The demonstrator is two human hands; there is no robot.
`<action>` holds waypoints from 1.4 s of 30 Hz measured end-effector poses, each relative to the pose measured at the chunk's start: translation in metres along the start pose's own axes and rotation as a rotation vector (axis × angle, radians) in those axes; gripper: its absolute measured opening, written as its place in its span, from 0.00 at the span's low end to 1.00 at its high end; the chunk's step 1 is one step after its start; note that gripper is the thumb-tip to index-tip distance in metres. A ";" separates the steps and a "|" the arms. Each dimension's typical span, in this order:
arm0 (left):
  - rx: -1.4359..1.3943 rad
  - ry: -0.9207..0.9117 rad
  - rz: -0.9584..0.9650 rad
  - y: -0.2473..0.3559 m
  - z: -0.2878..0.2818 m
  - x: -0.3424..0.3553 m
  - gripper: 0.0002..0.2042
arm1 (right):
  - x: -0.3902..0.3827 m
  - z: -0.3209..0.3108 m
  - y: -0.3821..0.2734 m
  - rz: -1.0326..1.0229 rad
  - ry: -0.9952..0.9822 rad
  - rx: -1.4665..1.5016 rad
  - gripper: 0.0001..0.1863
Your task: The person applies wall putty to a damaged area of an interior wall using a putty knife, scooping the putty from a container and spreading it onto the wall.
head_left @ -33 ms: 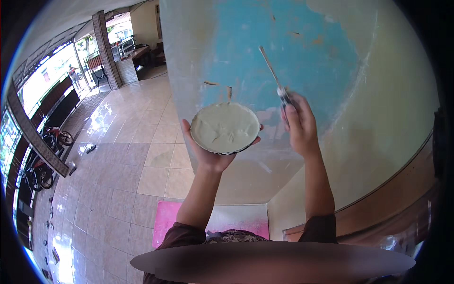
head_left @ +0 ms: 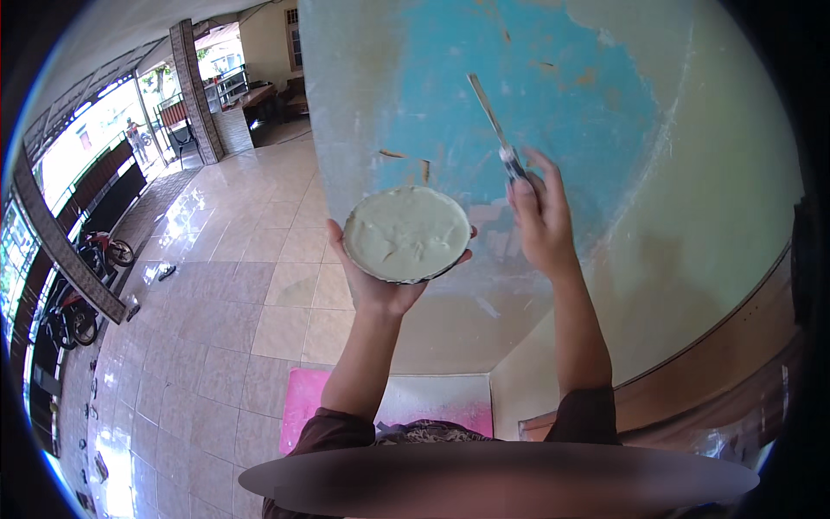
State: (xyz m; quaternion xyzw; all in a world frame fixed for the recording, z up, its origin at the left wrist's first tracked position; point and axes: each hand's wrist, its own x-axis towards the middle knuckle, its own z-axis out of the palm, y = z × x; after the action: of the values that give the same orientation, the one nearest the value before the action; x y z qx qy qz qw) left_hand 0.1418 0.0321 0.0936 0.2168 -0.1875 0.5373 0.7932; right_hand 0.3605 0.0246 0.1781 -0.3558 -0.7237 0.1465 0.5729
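Note:
My left hand (head_left: 380,290) supports a round, shallow dish of pale greenish-white putty (head_left: 406,232) from below, thumb at its left side and fingertips showing at its right. My right hand (head_left: 543,212) grips a putty knife (head_left: 489,112) by its dark handle, with the forefinger lifted off it. The narrow-looking blade points up and to the left, smeared with a pale coating. Both hands are in front of a wall (head_left: 536,104) with a large blue patch, brown chips and scuffs, edged by pale filler. Whether the blade touches the wall I cannot tell.
Under my arms lies a pink and white board or mat (head_left: 441,394). A brown wooden edge (head_left: 692,381) runs along the lower right. Glossy tiles (head_left: 207,320) stretch left toward a pillar (head_left: 194,95), parked motorcycles (head_left: 108,251) and a gate. A person (head_left: 135,138) stands far off outside.
My right hand has shifted slightly up and left with the putty knife, and its forefinger has lifted. The putty dish has drifted a little left.

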 end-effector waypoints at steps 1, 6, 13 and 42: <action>-0.003 -0.003 0.024 0.011 0.000 -0.003 0.60 | 0.016 0.015 0.000 -0.063 0.036 -0.115 0.25; 0.090 -0.005 0.105 0.068 0.018 -0.025 0.61 | 0.095 0.108 0.008 -0.491 0.127 -0.399 0.37; 0.125 -0.088 0.138 0.129 0.050 -0.051 0.61 | 0.193 0.212 -0.013 -0.652 0.292 -0.507 0.39; 0.211 -0.052 0.166 0.175 0.030 -0.074 0.60 | 0.198 0.218 0.000 -0.482 0.303 -0.808 0.39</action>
State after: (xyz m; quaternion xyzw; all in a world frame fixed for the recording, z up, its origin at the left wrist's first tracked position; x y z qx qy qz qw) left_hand -0.0492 0.0163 0.1047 0.2965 -0.1676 0.6119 0.7139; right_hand 0.1388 0.2019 0.2560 -0.3893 -0.6929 -0.3359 0.5055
